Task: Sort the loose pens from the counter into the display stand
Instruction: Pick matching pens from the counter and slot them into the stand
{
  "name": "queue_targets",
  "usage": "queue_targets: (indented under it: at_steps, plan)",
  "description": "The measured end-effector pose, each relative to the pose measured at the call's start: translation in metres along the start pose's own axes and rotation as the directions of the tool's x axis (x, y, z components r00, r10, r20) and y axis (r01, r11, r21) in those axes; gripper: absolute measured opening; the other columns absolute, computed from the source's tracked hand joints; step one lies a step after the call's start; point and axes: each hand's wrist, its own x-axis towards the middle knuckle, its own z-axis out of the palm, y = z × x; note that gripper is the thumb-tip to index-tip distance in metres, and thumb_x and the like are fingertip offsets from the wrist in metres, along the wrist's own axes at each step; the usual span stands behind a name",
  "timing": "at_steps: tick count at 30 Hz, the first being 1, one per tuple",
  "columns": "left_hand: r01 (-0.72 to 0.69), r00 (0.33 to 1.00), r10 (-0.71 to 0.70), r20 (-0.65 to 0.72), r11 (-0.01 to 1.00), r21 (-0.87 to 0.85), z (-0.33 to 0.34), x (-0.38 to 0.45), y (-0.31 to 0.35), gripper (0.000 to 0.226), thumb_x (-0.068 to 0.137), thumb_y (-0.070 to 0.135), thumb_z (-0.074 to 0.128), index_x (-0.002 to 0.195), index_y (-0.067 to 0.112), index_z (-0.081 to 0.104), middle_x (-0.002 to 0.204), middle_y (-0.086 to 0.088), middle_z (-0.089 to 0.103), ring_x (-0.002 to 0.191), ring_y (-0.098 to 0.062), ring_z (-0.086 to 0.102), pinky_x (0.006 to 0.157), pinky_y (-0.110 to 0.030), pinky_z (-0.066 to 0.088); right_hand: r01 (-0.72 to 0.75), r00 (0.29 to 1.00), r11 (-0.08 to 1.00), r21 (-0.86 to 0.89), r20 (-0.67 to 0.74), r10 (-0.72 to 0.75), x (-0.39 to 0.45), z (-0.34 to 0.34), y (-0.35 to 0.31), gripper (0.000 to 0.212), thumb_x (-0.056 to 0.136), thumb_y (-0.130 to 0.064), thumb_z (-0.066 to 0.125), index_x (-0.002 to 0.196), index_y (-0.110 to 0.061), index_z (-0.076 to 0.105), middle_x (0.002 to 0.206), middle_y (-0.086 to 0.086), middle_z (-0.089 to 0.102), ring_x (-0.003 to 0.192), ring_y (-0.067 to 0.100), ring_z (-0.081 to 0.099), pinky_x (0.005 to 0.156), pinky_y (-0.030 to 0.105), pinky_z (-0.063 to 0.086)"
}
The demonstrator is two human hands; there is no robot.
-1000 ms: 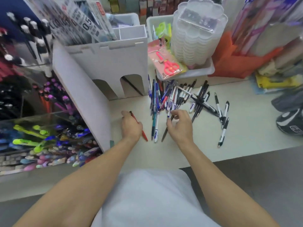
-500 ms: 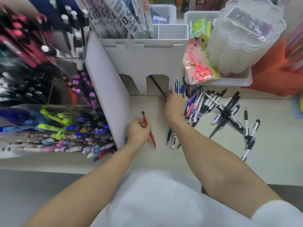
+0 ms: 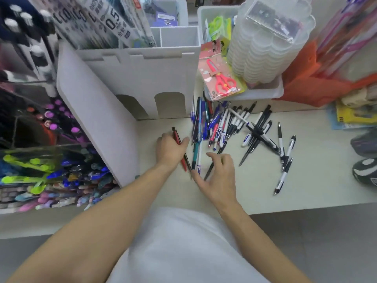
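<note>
My left hand (image 3: 170, 151) grips a red pen (image 3: 177, 137) together with a thin black pen (image 3: 188, 164), near the foot of the white board stand (image 3: 106, 119). My right hand (image 3: 219, 176) hovers with its fingers spread over a dark pen (image 3: 208, 170) on the counter, next to a teal pen (image 3: 195, 152) and a white pen (image 3: 199, 160). A heap of loose pens (image 3: 220, 127) lies behind both hands. More black-and-white pens (image 3: 285, 160) are scattered to the right. The clear display stand (image 3: 40, 170), packed with coloured pens, sits at the far left.
A white tray (image 3: 265, 93) behind the heap holds a packet of pink scissors (image 3: 221, 80) and stacked clear plastic boxes (image 3: 265, 48). An orange bag (image 3: 302, 84) and packaged goods crowd the right back. The beige counter (image 3: 255, 184) ends at a front edge near my body.
My right hand drew the black pen out from under the stand's arch and passed it to my left hand, then moved back over the near pens. The camera view shifted.
</note>
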Motion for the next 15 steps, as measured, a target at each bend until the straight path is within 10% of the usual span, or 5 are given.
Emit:
queue_targets:
  at_steps: [4,9,15]
  plan:
    - [-0.11,0.994,0.1,0.052,0.964,0.241,0.004,0.002,0.012,0.021,0.083,0.026,0.068,0.08,0.007,0.061,0.085,-0.011,0.065,0.082,-0.031,0.061,0.066,-0.032,0.043,-0.353,0.933,0.933,0.073,0.095,0.346,0.02,-0.016,0.02,0.096,0.076,-0.04,0.084,0.151,-0.009,0.031,0.136,0.009,0.035,0.124,0.025,0.043,0.1,0.031,0.041]
    - [-0.081,0.996,0.073,0.047,0.976,0.202,0.001,-0.005,0.023,0.025,0.088,0.017,0.062,0.067,0.01,0.049,0.069,-0.005,0.053,0.071,-0.028,0.053,0.059,-0.03,0.034,-0.353,0.935,0.913,0.205,0.1,0.339,0.044,-0.018,0.018,0.089,0.084,-0.027,0.076,0.155,-0.008,0.027,0.14,0.007,0.034,0.1,0.019,0.058,0.1,0.034,0.048]
    - [-0.022,1.0,0.022,-0.013,1.0,-0.004,-0.001,0.004,0.044,0.009,0.1,0.017,0.05,0.106,0.01,0.053,0.094,-0.005,0.056,0.079,-0.018,0.054,0.055,-0.022,0.037,-0.391,0.916,0.873,0.292,0.03,0.4,0.085,-0.025,0.008,0.09,0.093,-0.051,0.065,0.159,-0.014,0.016,0.158,0.009,0.023,0.145,0.027,0.03,0.113,0.036,0.031]
